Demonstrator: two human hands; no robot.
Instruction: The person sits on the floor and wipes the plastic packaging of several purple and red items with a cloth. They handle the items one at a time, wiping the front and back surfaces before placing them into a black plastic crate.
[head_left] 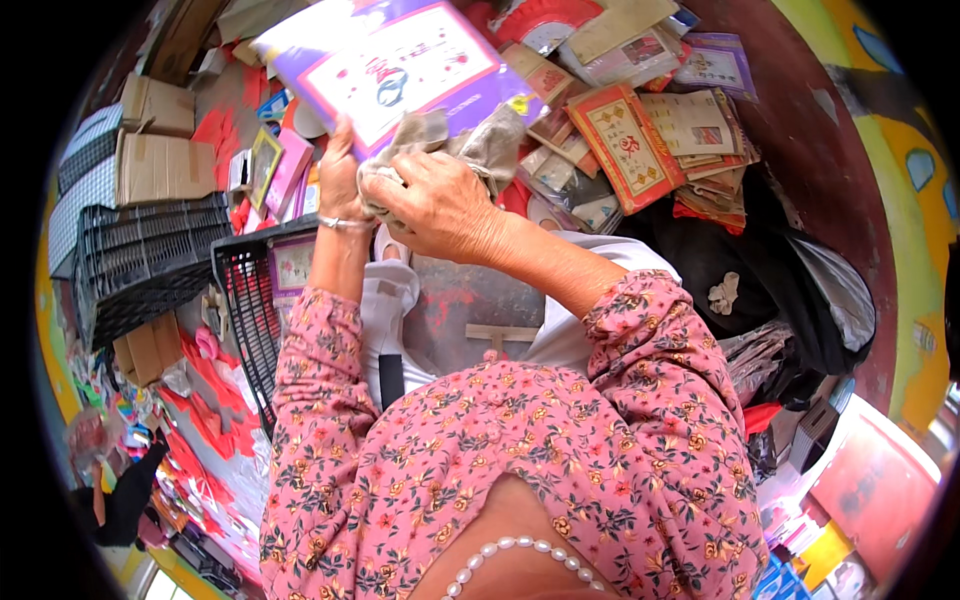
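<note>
A flat package (330, 75) in a glossy plastic cover, purple with a white printed panel, is tilted up in front of me. At its lower left corner, my left hand (341, 180) grips the edge with the thumb upward. My right hand (445, 205) is closed on a crumpled grey-beige cloth (490, 150), which lies against the package's lower edge. Its knuckles face me, close beside my left hand. The cloth hides part of that edge and the fingertips of my right hand.
Stacks of red and cream paper packets (625, 145) lie beyond on the right. A black plastic crate (250, 315) stands to my left, near cardboard boxes (165, 165) and another black crate (145, 255). Black bags (720, 255) lie at right.
</note>
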